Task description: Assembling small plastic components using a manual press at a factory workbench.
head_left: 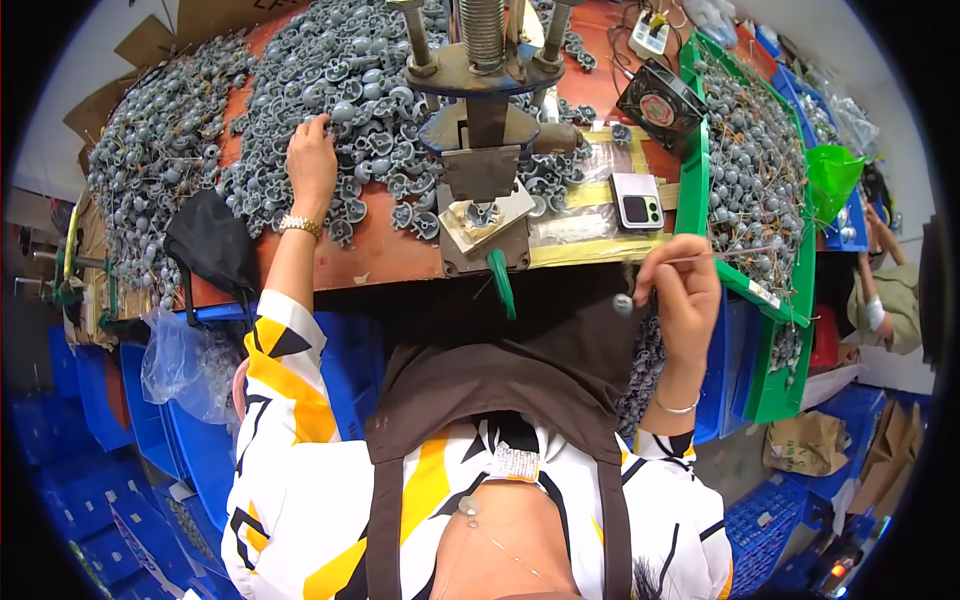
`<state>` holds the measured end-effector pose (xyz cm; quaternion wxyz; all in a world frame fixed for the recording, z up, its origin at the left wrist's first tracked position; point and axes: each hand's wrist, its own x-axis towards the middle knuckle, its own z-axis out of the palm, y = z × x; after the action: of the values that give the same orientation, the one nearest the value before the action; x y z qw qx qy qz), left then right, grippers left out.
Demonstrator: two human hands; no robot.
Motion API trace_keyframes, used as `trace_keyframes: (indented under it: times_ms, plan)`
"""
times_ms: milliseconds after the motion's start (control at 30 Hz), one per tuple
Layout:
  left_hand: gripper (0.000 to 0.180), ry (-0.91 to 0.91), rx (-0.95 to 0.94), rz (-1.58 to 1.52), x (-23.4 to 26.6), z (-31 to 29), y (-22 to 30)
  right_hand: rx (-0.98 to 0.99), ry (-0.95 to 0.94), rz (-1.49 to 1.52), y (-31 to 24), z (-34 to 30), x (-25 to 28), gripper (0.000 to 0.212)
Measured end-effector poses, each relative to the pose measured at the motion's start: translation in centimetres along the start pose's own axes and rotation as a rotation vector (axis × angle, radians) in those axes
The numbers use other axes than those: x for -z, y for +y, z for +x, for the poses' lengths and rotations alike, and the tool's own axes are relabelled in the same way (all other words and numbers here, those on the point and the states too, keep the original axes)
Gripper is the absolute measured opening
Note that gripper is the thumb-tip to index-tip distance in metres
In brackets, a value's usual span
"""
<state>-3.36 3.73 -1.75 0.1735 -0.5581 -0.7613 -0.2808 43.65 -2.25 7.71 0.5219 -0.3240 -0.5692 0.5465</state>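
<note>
My left hand (312,165) reaches into a big heap of grey cup-shaped plastic shells (290,85), its fingertips drawn together at the pieces; what they hold, if anything, is hidden. My right hand (685,285) is raised past the table's front edge, its fingers closed round thin wire leads. A small grey ball-shaped part (623,304) hangs beside those fingers. Between my hands stands a bench press (485,120) with thick steel columns. Under its ram, one grey shell (484,214) sits in a pale metal fixture (465,232). A green strip (501,283) hangs from the fixture's front.
At right, a green tray (695,170) holds many grey balls with leads. Nearby are a black fan (662,105) and a phone (636,201). More wired balls (140,180) and a black cloth bag (212,240) lie left. Another person's arm (885,240) shows far right.
</note>
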Motion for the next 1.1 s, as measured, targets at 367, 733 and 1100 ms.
trace_keyframes:
  times_ms: [367, 733, 1100]
  plan:
    - [0.023, 0.083, 0.008, -0.188, 1.5, 0.2, 0.6, 0.024, -0.262, -0.389, 2.8, -0.9, -2.7, 0.009]
    - [0.038, -0.445, 1.064, -2.338, 5.7, -11.6, 13.7, -0.621, -0.362, 0.011, 5.7, -0.6, -6.4, 0.026]
    - [0.033, -0.614, 0.935, -2.293, 7.5, -13.7, 18.1, -0.703, -0.315, 0.187, 6.2, -0.5, -8.1, 0.028]
